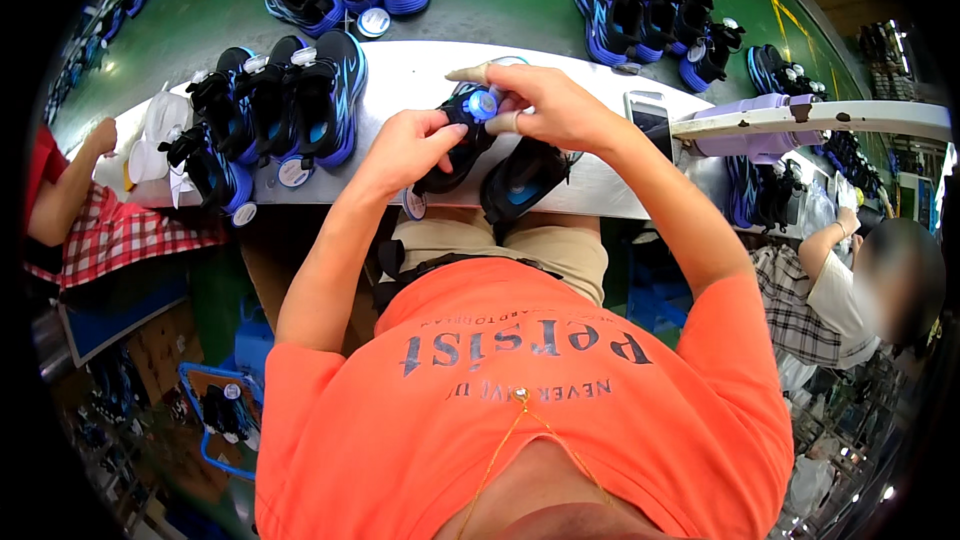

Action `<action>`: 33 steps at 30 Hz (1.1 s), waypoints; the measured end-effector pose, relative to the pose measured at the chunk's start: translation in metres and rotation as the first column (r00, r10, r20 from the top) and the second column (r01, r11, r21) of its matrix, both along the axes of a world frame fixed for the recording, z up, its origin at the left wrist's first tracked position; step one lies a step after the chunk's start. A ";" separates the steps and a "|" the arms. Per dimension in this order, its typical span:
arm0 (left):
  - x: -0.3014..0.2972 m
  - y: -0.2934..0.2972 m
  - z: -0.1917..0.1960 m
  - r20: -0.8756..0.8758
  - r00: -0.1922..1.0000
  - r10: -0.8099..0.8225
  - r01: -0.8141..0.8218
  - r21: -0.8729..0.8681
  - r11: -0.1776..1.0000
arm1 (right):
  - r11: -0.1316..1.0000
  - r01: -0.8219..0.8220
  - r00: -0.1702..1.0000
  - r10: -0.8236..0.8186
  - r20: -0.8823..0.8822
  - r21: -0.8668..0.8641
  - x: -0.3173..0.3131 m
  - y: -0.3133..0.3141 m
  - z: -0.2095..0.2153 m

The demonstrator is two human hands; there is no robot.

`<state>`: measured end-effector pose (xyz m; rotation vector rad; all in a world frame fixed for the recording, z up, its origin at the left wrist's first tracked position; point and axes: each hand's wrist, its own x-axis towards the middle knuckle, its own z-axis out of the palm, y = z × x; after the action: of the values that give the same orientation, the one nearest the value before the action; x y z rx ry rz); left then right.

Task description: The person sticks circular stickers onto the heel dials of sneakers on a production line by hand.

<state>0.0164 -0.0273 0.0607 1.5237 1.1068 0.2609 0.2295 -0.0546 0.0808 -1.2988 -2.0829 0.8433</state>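
A black and blue sports shoe [458,162] rests at the near edge of the white table, between my hands. My left hand [415,150] pinches the shoe's upper with thumb and forefinger. At the shoe's tongue sits a shiny blue round dial-like piece [482,105], which my right hand [545,105] grips with fingertips wearing pale finger cots. My right forefinger stretches past it to the left. The matching shoe [523,180] lies just to the right, partly under my right wrist. A round tag [414,204] hangs by the held shoe.
Several finished-looking shoes [325,100] stand left on the table, beside clear plastic pieces [160,135]. More shoes [645,15] line the green conveyor [500,0]. At right are a phone-like device [650,118] and a white metal arm [810,120]. Co-workers sit on both sides.
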 end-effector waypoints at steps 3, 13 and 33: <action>0.008 -0.007 -0.006 0.035 0.999 -0.025 0.025 0.012 1.000 | 0.984 0.171 0.985 -0.172 0.005 0.050 -0.004 -0.012 -0.023; 0.008 -0.013 -0.024 0.121 0.992 0.045 -0.038 -0.055 0.998 | 0.934 0.337 0.922 -0.353 0.159 0.120 -0.019 -0.016 -0.034; 0.043 0.019 -0.026 -0.003 0.947 -0.322 0.235 0.692 0.683 | 0.915 0.382 0.924 -0.380 0.045 -0.126 0.029 -0.085 -0.027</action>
<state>0.0590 -0.0087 0.0345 2.2836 0.6750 0.5912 0.2589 -0.1394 0.0538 -1.7197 -1.7230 0.8032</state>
